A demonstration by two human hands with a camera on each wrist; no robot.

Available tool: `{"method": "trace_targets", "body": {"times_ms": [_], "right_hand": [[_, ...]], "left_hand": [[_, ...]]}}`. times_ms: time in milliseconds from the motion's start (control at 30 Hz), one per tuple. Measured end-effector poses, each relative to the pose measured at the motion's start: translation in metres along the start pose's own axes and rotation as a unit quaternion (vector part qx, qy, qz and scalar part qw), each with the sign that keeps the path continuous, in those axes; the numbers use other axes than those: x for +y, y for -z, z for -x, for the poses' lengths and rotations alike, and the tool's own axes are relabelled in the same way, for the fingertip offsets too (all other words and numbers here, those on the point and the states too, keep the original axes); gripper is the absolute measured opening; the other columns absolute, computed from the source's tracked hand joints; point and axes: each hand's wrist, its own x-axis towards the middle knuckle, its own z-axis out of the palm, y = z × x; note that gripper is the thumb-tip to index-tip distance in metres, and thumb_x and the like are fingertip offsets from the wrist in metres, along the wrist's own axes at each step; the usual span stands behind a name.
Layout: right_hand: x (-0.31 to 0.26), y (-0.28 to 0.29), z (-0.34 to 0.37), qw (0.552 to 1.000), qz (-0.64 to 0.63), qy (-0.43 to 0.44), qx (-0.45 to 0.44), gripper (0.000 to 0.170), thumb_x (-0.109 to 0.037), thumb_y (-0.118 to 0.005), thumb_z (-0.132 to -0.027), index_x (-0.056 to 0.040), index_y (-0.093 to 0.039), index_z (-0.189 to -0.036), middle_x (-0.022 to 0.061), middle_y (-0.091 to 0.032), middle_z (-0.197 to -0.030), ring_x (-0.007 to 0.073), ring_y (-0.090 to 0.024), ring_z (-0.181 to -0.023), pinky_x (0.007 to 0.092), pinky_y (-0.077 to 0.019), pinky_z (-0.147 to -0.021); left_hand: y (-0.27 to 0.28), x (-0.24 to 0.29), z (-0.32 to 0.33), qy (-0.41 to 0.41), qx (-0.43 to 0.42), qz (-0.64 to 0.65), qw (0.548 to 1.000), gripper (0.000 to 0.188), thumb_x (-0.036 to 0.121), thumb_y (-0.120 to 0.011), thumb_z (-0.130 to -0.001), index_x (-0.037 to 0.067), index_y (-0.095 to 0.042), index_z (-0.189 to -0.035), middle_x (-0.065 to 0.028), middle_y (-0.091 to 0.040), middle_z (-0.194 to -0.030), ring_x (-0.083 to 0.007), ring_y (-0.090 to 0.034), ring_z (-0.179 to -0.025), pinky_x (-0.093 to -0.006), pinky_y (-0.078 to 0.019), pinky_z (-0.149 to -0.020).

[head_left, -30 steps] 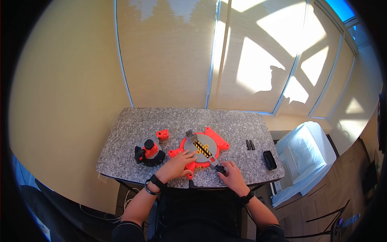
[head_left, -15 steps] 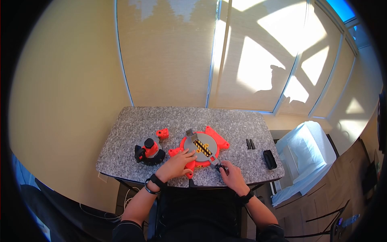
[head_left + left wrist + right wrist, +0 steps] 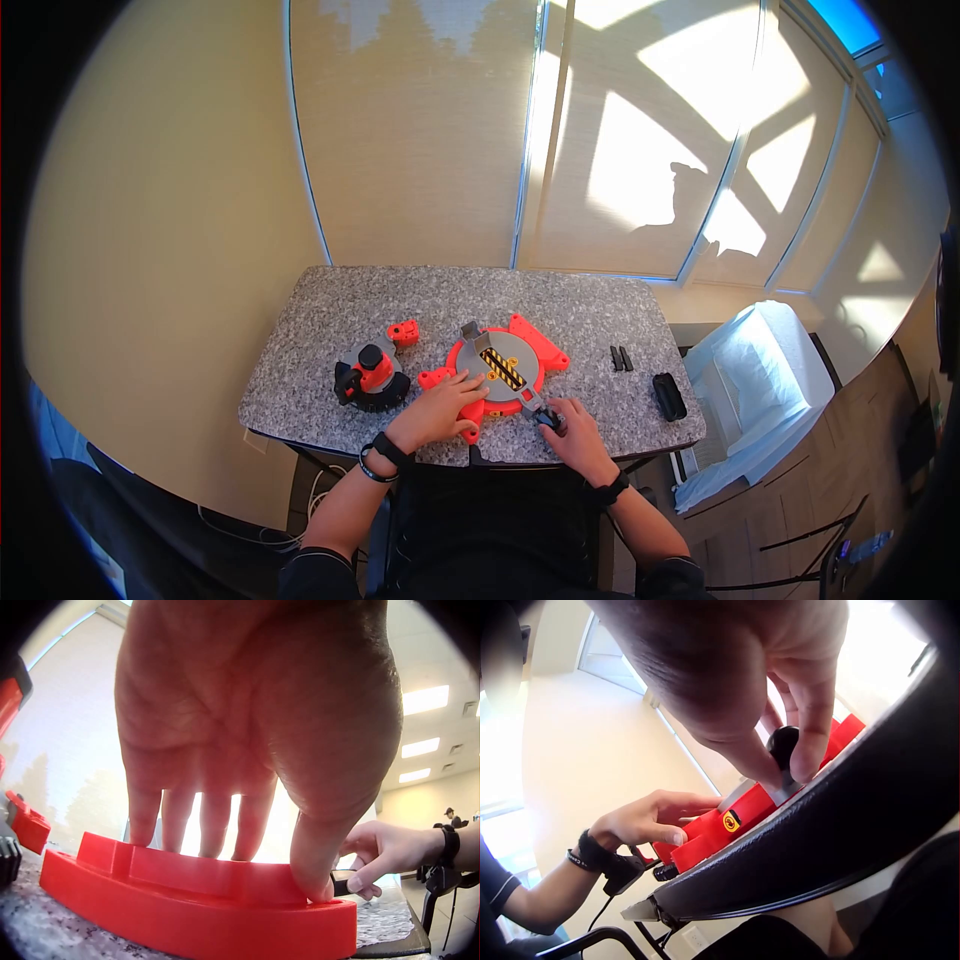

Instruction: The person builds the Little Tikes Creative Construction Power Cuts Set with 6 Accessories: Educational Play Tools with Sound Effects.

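Observation:
A toy mitre saw base lies on the granite-patterned table: a red frame (image 3: 536,343) around a grey round turntable (image 3: 518,348) with a black-and-yellow striped strip (image 3: 503,368). My left hand (image 3: 437,411) rests on the frame's near left side with its fingers extended. In the left wrist view the thumb (image 3: 313,862) presses the red edge. My right hand (image 3: 582,442) pinches the black knob (image 3: 783,747) between thumb and fingers, at the end of the turntable's grey arm, close to the table's front edge.
Left of the base stands the red and black saw upper part (image 3: 372,372), with a red block (image 3: 403,333) behind it. Two black sticks (image 3: 621,358) and a black tray-like piece (image 3: 669,397) lie to the right. A chair under a pale sheet (image 3: 755,370) stands beyond the table's right edge.
My right hand's fingers have shifted slightly at the black knob, leftward and then back. My left hand and the saw base look the same.

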Motion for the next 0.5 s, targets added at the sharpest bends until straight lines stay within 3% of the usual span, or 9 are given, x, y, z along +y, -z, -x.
{"method": "trace_targets", "body": {"times_ms": [233,500], "right_hand": [[0.01,-0.007,0.0,0.999,0.002,0.014,0.034,0.037,-0.015,-0.072,-0.091,-0.0016,-0.061,-0.124,0.0201,-0.071,-0.1,0.0334,-0.07,-0.075,0.0429,-0.0564,-0.071],[0.006,-0.003,0.0,1.0,0.01,-0.001,0.018,0.042,-0.018,-0.076,-0.089,-0.0019,-0.061,-0.125,0.0205,-0.07,-0.102,0.0319,-0.07,-0.073,0.0431,-0.0564,-0.069]], "left_hand": [[0.0,-0.001,0.0,-0.003,0.0,-0.001,1.0,0.076,0.032,-0.081,-0.084,0.01,-0.051,-0.151,-0.0139,-0.041,-0.161,-0.0386,-0.032,-0.151,-0.0462,-0.036,-0.121],[0.001,0.001,0.001,-0.005,0.012,0.003,1.0,0.073,0.026,-0.082,-0.083,0.008,-0.053,-0.148,-0.0126,-0.043,-0.16,-0.0382,-0.035,-0.15,-0.0461,-0.038,-0.119]]}}
